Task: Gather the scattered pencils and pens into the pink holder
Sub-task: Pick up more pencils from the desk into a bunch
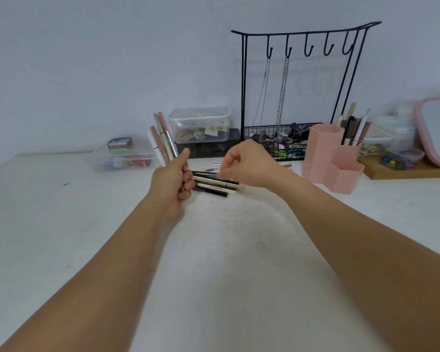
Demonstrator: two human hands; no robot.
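Two hands work over a white table [239, 250]. Left hand [172, 182] grips a bundle of pens [163, 138], upright and tilted up-left. Right hand [247, 161] hovers with fingers curled above loose pens [216, 185] lying left-to-right; whether it pinches one cannot be told. Farther right stands the pink holder [325, 153], some pens upright in its rear cell.

Soft, even, cool light fills the scene, with only faint shadows on the white counter [226, 250] and no glare. The wide lens bends the black wire rack [302, 80] and stretches the edges. Detail is soft throughout, blurriest at the far right.
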